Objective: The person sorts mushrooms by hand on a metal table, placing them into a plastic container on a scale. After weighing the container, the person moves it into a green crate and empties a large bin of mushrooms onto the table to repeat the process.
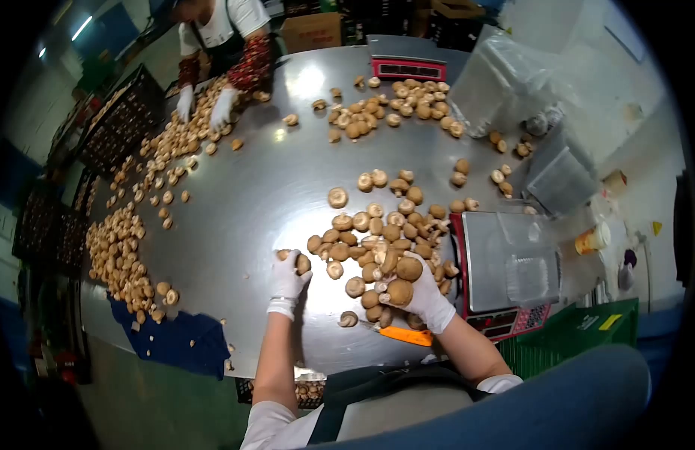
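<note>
My left hand [286, 281], in a white glove, is closed around brown mushrooms [303, 264] just left of the pile. On the right, my gloved right hand [430, 298] grips a few mushrooms [400, 292] at the pile's near side. The loose mushroom pile [392, 231] lies between and beyond my hands on the metal table [235, 225]. An orange-handled knife [406, 335] rests just below my right hand, its blade partly hidden by mushrooms.
At right stands a scale [478, 259] with a clear plastic tray [532, 279] on it. A green crate [587, 330] is below. Another scale [409, 69] stands at the back. A co-worker's gloved hands [221, 107] touch mushrooms at the far left. Blue cloth [178, 341] hangs over the left edge.
</note>
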A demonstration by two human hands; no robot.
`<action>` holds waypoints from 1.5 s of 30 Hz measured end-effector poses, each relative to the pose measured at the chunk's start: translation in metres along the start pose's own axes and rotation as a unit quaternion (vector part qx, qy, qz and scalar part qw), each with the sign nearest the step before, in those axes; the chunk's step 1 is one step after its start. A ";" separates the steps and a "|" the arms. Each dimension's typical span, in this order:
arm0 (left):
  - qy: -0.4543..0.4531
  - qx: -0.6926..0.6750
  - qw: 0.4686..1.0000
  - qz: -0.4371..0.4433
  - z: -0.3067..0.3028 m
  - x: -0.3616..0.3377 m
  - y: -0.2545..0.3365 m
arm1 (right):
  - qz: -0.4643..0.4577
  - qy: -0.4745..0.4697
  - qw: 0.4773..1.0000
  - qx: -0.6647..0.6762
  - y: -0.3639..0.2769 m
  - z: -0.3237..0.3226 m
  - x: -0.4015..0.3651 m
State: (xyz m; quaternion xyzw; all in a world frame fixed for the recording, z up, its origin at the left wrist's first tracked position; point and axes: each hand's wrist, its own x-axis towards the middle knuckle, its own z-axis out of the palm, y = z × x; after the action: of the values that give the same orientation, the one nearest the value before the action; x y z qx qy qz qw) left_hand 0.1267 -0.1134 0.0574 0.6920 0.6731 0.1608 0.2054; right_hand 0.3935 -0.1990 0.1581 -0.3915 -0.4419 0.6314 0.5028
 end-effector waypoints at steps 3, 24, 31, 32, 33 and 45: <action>0.075 -0.153 0.984 0.045 0.011 -0.006 -0.014 | 0.111 -0.024 0.938 0.328 0.007 -0.017 -0.017; -0.121 -0.368 0.818 0.426 0.099 -0.114 0.404 | -0.110 0.438 0.808 -0.378 -0.073 -0.239 -0.172; -0.087 -0.203 0.853 0.473 0.113 -0.123 0.395 | -0.111 0.440 0.806 -0.380 -0.055 -0.243 -0.179; -0.088 -0.225 0.847 0.474 0.107 -0.124 0.391 | -0.131 0.444 0.801 -0.380 -0.056 -0.244 -0.181; -0.088 -0.248 0.840 0.475 0.097 -0.122 0.385 | -0.150 0.448 0.796 -0.379 -0.058 -0.244 -0.183; -0.039 0.059 0.951 0.300 0.041 -0.047 0.110 | -0.199 -0.027 0.851 -0.486 -0.030 -0.067 -0.090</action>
State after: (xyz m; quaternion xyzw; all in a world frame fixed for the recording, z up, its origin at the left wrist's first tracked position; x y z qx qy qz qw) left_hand 0.2407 -0.1642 0.0797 0.8785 0.4342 0.1486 0.1326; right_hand 0.4816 -0.2736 0.1711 -0.4728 -0.7740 0.2328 0.3510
